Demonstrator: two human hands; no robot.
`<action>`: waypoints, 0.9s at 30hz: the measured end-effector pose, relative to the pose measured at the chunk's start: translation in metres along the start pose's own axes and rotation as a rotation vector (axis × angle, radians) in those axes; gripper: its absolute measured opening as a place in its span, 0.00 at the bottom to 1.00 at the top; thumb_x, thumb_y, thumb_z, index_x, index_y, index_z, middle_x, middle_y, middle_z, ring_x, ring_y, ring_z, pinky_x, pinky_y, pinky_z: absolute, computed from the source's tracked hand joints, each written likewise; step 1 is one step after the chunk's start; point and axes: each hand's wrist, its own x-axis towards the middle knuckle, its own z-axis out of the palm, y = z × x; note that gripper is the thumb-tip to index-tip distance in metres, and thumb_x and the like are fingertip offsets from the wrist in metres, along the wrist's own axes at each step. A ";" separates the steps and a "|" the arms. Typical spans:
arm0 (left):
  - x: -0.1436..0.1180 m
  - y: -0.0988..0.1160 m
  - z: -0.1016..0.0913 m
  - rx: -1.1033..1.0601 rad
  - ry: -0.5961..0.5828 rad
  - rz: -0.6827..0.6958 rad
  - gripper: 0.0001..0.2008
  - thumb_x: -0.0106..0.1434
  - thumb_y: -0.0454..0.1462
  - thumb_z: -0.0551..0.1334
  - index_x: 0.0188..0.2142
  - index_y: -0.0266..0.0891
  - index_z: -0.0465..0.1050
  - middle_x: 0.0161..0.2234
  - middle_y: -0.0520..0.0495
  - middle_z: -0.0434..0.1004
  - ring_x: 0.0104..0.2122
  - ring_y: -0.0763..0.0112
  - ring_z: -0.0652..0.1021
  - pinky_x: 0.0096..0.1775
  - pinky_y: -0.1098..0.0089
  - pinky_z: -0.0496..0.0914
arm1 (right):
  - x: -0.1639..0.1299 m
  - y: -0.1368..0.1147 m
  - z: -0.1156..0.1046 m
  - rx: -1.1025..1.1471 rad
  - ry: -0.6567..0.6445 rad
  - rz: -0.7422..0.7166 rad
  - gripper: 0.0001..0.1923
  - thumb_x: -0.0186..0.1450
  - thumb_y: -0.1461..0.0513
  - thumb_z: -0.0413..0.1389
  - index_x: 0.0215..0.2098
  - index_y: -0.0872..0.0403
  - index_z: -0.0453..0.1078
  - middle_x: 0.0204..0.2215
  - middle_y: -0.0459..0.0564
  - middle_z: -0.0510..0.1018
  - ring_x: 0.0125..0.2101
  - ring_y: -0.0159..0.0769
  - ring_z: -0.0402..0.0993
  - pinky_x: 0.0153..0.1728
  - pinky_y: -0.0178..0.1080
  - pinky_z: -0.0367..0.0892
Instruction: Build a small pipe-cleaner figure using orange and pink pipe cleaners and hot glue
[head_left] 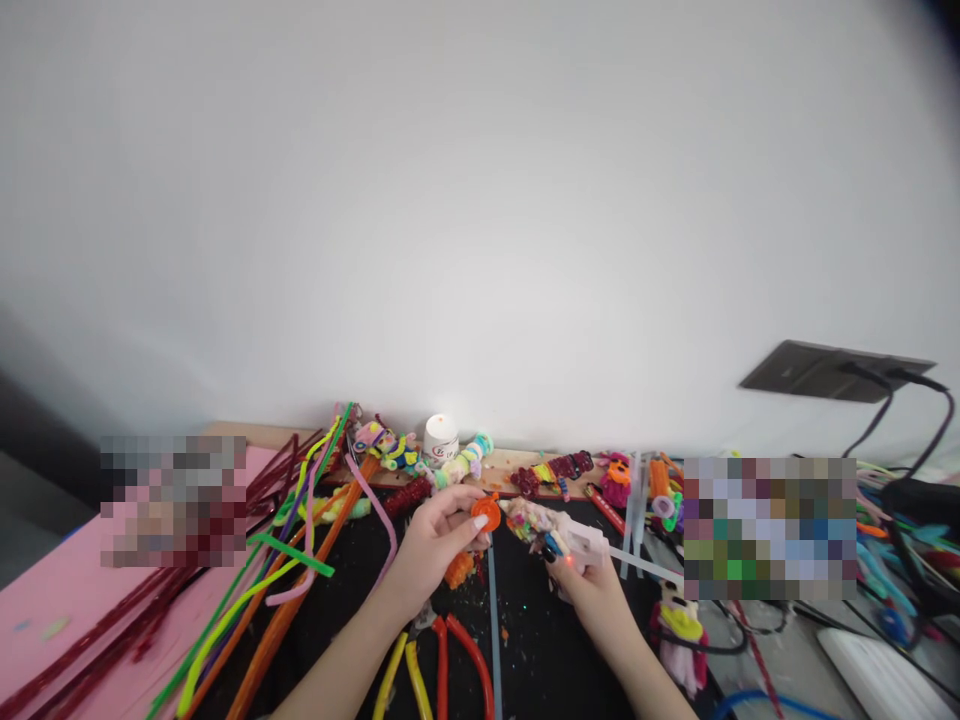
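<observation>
My left hand (442, 545) pinches a small round orange coil (486, 514), which looks like wound pipe cleaner, between thumb and fingers. My right hand (589, 590) is wrapped around a hot glue gun (585, 545). Its nozzle end, crusted with coloured fuzz, points left toward the coil, with a small gap between them. A pale glue stick (645, 565) sticks out of its back, and a small light glows by my thumb. Below my left hand, an orange fuzzy piece (459, 571) lies on the black mat (532, 660).
Red-handled pliers (469, 655) and a yellow-handled pair (405, 675) lie in front. Long pipe cleaners (255, 670) spread at left. A paper cup (441, 440) and several fuzzy figures line the wall. Cables run from a wall socket (832, 372) at right.
</observation>
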 end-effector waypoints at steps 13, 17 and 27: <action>-0.001 0.001 0.001 0.020 -0.019 -0.001 0.15 0.51 0.39 0.65 0.38 0.36 0.68 0.32 0.49 0.72 0.26 0.74 0.73 0.32 0.70 0.70 | 0.000 -0.002 0.001 0.018 -0.014 0.027 0.19 0.54 0.55 0.58 0.41 0.57 0.71 0.26 0.49 0.75 0.23 0.34 0.67 0.24 0.34 0.66; -0.001 0.001 0.000 0.015 -0.016 -0.009 0.15 0.51 0.39 0.66 0.37 0.37 0.69 0.32 0.50 0.72 0.27 0.74 0.73 0.32 0.69 0.70 | 0.000 -0.003 0.001 0.008 -0.024 0.032 0.18 0.55 0.55 0.57 0.40 0.56 0.72 0.22 0.47 0.73 0.19 0.31 0.64 0.19 0.33 0.63; 0.001 -0.002 -0.001 -0.003 -0.003 0.004 0.16 0.51 0.40 0.66 0.38 0.37 0.69 0.33 0.49 0.73 0.26 0.75 0.73 0.33 0.69 0.70 | -0.002 -0.002 0.001 -0.002 -0.014 0.048 0.18 0.54 0.54 0.57 0.39 0.56 0.71 0.23 0.47 0.74 0.21 0.33 0.66 0.22 0.35 0.65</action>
